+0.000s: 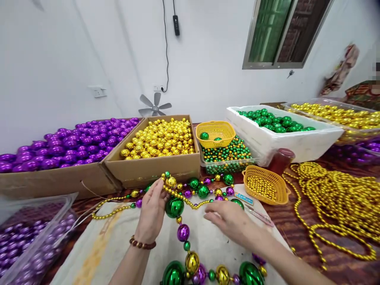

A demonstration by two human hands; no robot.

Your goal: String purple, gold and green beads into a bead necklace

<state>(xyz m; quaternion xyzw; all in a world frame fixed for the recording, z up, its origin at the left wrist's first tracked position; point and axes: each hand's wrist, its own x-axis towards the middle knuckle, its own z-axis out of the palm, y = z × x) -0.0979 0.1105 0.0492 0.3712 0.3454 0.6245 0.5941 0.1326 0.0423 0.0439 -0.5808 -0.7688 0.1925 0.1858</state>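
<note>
My left hand (152, 206), with a brown bead bracelet at the wrist, pinches the upper end of a bead strand. A green ball (174, 207) hangs beside its fingers, and a purple ball (183, 232) and a gold ball (192, 261) follow below. From the left fingertips a thin gold bead chain (194, 206) sags rightward to my right hand (225, 217). The right fingers are curved at the chain's end; their grip is partly hidden. More mixed green, purple and gold beads (203, 191) lie behind the hands on the white cloth (118, 245).
Cardboard boxes of purple balls (56, 150) and gold balls (162, 138) stand behind. A foam box (285, 138) holds green balls. A yellow basket (266, 185) of small gold beads, a dark red jar (281, 160) and piled gold chains (335, 198) are at right.
</note>
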